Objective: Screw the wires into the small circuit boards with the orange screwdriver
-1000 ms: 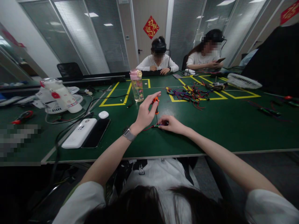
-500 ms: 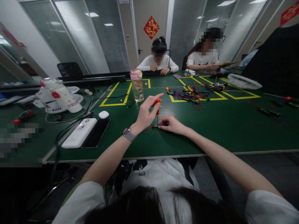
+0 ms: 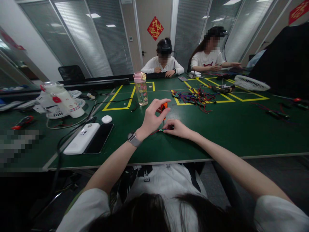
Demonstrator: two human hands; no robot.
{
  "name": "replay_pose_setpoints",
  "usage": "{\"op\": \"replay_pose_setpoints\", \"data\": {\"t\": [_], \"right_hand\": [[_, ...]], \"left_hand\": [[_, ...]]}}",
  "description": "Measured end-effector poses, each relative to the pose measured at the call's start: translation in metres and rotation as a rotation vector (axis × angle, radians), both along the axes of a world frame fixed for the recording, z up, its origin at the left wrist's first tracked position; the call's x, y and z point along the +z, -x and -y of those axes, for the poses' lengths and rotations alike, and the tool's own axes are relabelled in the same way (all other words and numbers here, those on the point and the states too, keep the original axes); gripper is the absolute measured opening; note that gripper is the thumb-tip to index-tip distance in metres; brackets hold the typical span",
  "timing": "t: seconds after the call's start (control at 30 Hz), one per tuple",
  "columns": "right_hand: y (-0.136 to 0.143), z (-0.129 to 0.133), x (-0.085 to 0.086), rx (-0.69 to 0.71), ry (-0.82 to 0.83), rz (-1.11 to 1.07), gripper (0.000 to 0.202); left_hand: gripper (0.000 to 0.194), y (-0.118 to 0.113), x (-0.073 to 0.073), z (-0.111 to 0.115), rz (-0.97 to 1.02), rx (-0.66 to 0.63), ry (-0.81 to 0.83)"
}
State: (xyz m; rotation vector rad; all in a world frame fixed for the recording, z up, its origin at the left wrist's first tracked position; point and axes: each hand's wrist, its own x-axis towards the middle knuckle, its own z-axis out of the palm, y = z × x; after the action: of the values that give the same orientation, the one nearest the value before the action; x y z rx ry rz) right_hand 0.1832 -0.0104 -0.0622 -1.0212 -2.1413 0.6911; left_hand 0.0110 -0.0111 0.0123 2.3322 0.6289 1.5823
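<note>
My left hand (image 3: 154, 114) is closed around the orange handle of a screwdriver (image 3: 164, 105), which stands upright with its shaft pointing down. Under the tip lies a small green circuit board (image 3: 161, 130) with thin red and dark wires, flat on the green table (image 3: 183, 148). My right hand (image 3: 177, 128) pinches the board's right end or its wires between thumb and fingers; the exact hold is too small to make out. The point where the tip meets the board is partly hidden by my fingers.
A pink-lidded bottle (image 3: 141, 88) stands beyond my left hand. A heap of wired boards (image 3: 195, 96) lies farther right. On the left are a white power bank (image 3: 82, 138), a black phone (image 3: 100, 138), a white case (image 3: 106, 119) and a cable. Two people sit across the table.
My left thumb and fingers have shifted on the screwdriver handle, with the thumb now higher. My right hand and the board stay in place. The person at right has moved their hands.
</note>
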Motion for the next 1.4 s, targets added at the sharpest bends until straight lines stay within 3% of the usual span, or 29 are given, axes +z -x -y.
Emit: {"op": "replay_pose_setpoints", "data": {"t": [0.13,0.5,0.73,0.97,1.13,1.27,1.4], "right_hand": [[0.000,0.000,0.000,-0.006,0.005,0.013,0.012],[0.000,0.001,0.001,-0.011,0.007,-0.003,0.008],[0.001,0.002,0.001,-0.010,0.009,-0.006,0.009],[0.001,0.001,0.000,-0.016,-0.002,0.010,0.009],[0.000,0.002,0.002,-0.013,-0.004,0.024,0.007],[0.000,0.003,0.003,-0.019,-0.004,0.033,0.008],[0.000,0.004,0.003,-0.020,-0.007,0.041,0.007]], "left_hand": [[0.031,0.000,-0.001,0.001,-0.011,-0.076,0.063],[0.024,0.003,-0.001,-0.002,0.022,0.107,-0.068],[0.030,0.002,-0.002,-0.001,-0.011,-0.018,0.024],[0.019,0.004,-0.004,-0.003,0.031,0.125,-0.074],[0.036,0.003,-0.009,-0.009,0.049,-0.021,0.049],[0.035,0.005,-0.009,-0.019,0.114,-0.132,0.176],[0.032,0.007,-0.007,-0.022,0.141,-0.070,0.168]]}}
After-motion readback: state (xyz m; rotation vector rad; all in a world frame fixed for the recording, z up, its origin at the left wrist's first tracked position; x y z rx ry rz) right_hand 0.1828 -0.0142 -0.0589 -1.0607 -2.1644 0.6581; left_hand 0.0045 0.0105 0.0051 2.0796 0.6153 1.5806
